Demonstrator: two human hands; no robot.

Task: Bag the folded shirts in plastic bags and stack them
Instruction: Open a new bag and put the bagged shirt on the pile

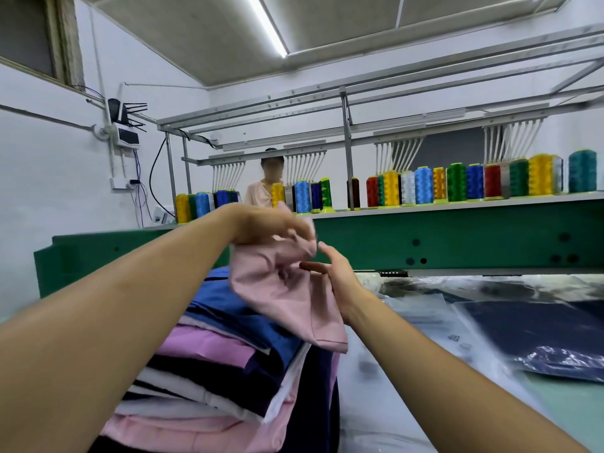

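Note:
A pale pink shirt (287,299) hangs bunched in the air above a tall pile of folded shirts (215,364) in blue, pink, white and navy. My left hand (271,223) grips the shirt's upper edge, fingers curled round the cloth. To the right of the shirt is my right hand (333,269), fingers straight, its fingertips against the fabric's side. A navy shirt in a plastic bag (539,335) lies flat on the table at the right, with loose clear bags (421,308) beside it.
A green embroidery machine (457,237) spans the back, with many coloured thread cones (457,184) on its shelf. Another person (264,188) stands behind it. The table surface (555,407) shows pale green at the lower right.

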